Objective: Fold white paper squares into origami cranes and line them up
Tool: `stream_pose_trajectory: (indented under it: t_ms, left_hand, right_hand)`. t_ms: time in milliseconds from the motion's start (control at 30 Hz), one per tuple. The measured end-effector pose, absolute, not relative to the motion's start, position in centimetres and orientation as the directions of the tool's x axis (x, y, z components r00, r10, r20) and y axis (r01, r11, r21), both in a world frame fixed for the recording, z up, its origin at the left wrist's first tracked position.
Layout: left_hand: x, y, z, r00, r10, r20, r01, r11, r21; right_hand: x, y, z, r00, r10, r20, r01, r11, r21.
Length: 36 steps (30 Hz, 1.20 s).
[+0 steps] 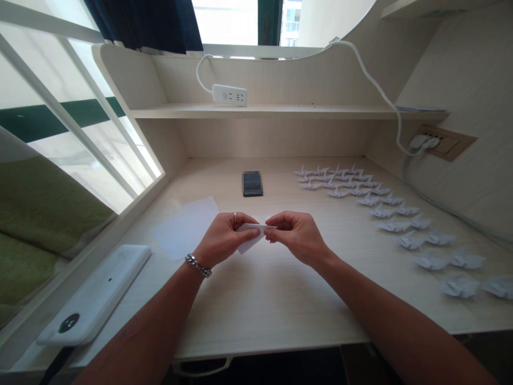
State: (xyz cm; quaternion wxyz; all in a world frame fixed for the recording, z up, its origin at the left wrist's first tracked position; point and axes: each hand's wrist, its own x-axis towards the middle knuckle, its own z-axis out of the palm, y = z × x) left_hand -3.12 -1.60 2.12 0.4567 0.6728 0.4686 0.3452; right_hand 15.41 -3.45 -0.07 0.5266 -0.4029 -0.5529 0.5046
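Observation:
A small folded piece of white paper [253, 237] is pinched between both my hands, just above the desk's middle. My left hand [223, 237], with a ring and a chain bracelet on the wrist, grips its left side with fingers closed. My right hand [295, 233] pinches its right end. A sheet of white paper [188, 227] lies flat on the desk just left of my left hand.
Several folded paper cranes [395, 224] lie in rows across the right side of the pale wooden desk [260, 299]. A dark phone [252, 184] lies behind my hands. A white flat device [96, 293] rests at the left edge. A power strip [230, 94] sits on the shelf.

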Motion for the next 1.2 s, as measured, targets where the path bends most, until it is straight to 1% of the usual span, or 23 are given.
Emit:
stream_pose_trajectory:
  t_ms: [100,200,300,433,633,700,833,967,1100,1200]
  left_hand:
    - [-2.91,-1.81,2.26,0.345,0.938,0.037,0.38,-0.176,0.908]
    - [-2.81,-1.93,2.35,0.334,0.943,0.008,0.371,-0.139,0.918]
    - [-2.91,-1.92,2.43,0.334,0.943,0.009,0.369,-0.139,0.919]
    - [-3.06,-1.89,2.6,0.342,0.94,-0.007,0.356,-0.123,0.926]
    - [-3.23,-1.84,2.68,0.32,0.946,-0.054,0.361,-0.069,0.93]
    - [-3.27,-1.81,2.68,0.317,0.947,-0.055,0.367,-0.069,0.928]
    - [-3.16,-1.83,2.73,0.335,0.939,-0.077,0.371,-0.057,0.927]
    - [-2.89,-1.91,2.8,0.345,0.93,-0.125,0.359,-0.007,0.933]
    - [-2.73,-1.91,2.71,0.352,0.928,-0.123,0.387,-0.024,0.922]
    - [-2.86,-1.73,2.56,0.376,0.921,-0.106,0.378,-0.047,0.925]
  right_hand:
    - [15.46,-3.49,-0.01,-0.148,0.972,0.181,-0.087,0.17,-0.982]
    - [15.48,-3.46,0.06,-0.159,0.973,0.165,-0.088,0.153,-0.984]
    - [15.44,-3.41,0.1,-0.152,0.978,0.142,-0.095,0.128,-0.987]
    - [15.49,-3.38,0.27,-0.166,0.981,0.097,-0.126,0.076,-0.989]
    - [16.22,-3.32,0.87,-0.231,0.973,-0.004,-0.095,-0.027,-0.995]
    - [16.36,-3.28,0.88,-0.242,0.97,0.002,-0.069,-0.015,-0.997]
    - [16.12,-3.18,0.41,-0.236,0.97,0.064,-0.039,0.056,-0.998]
    - [15.86,-3.14,0.02,-0.218,0.974,0.065,-0.043,0.057,-0.997]
    - [15.88,-3.2,0.1,-0.273,0.96,0.069,0.051,0.086,-0.995]
    - [15.84,-3.17,0.18,-0.27,0.959,0.086,0.091,0.115,-0.989]
